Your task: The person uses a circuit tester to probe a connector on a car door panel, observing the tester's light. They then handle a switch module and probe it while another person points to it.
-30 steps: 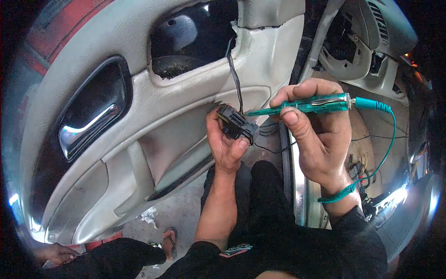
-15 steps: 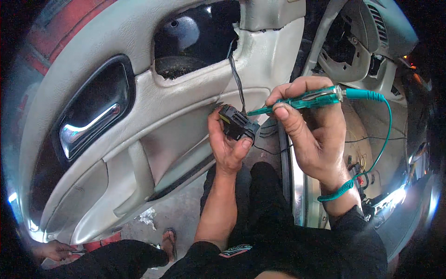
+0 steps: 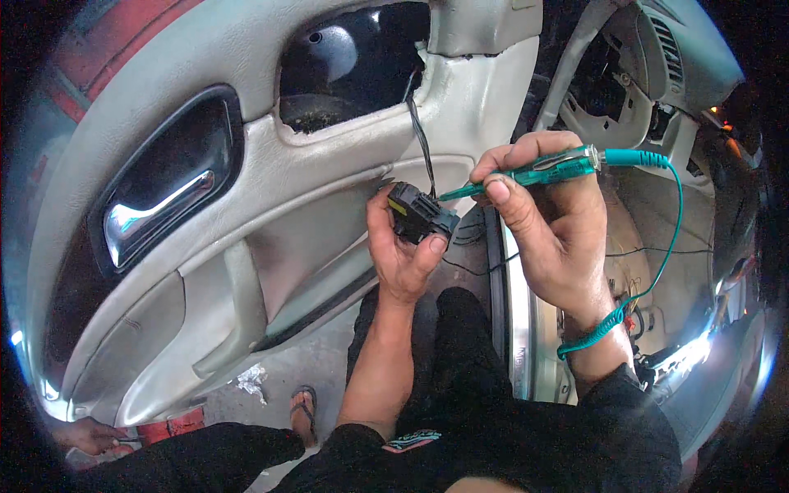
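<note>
In my left hand (image 3: pixel 401 263) is a black wiring connector (image 3: pixel 417 212), gripped by its sides between thumb and fingers. A dark wire bundle (image 3: pixel 421 131) runs from it up to the opening in the door panel. My right hand (image 3: pixel 559 222) pinches a translucent green circuit tester (image 3: pixel 546 170), like a screwdriver in shape. Its tip points left at the connector's wire side and seems to touch there; exact contact is too small to tell. A green coiled cord (image 3: pixel 600 330) leaves the tester's back end and wraps round my right wrist.
The beige door panel (image 3: pixel 329 164) with a chrome handle (image 3: pixel 160 209) spans the left. Its cut-out (image 3: pixel 353 74) has ragged edges. The sill (image 3: pixel 519 329) and a partly dismantled dashboard (image 3: pixel 694 74) lie to the right. Another person's hand (image 3: pixel 90 435) and sandalled foot (image 3: pixel 304 415) show lower left.
The view has shifted slightly. My hands keep their grips on the connector and tester, with the tip still at the connector; the cord hangs a little differently.
</note>
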